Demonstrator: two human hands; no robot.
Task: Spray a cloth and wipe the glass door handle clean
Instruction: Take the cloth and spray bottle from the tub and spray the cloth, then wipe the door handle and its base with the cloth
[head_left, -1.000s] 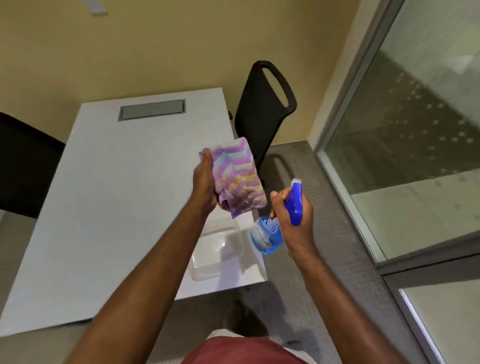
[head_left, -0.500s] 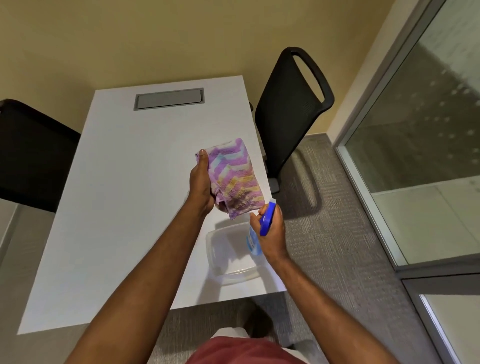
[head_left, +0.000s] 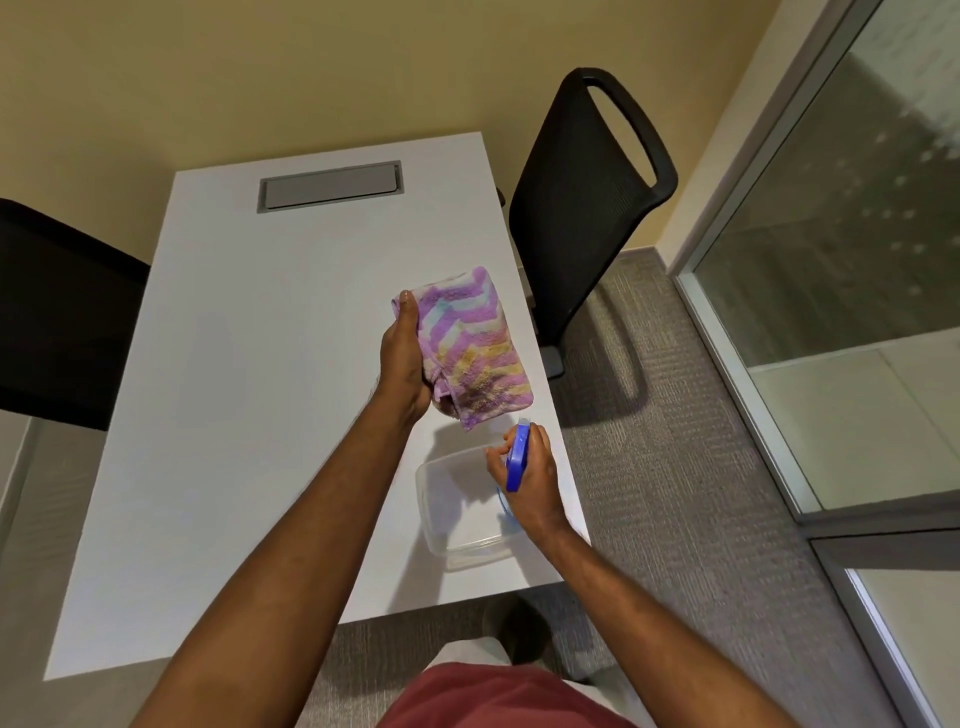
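Seen from above, a person stands at the near edge of a white tabletop, both bare arms reaching forward. The left hand is closed around one edge of a folded cloth (zigzag stripes of purple, white and yellow), holding it upright above the tabletop with its face turned toward the right. The right hand is wrapped around a spray bottle; its blue trigger head points up at the cloth's lower corner, just below it, and the bottle's body is mostly hidden by the hand. Under the right hand sits a clear plastic container near the tabletop's right corner; it looks empty, though the view is hazy. A black chair stands beyond the tabletop's right side. Glass panels in grey frames run along the far right.
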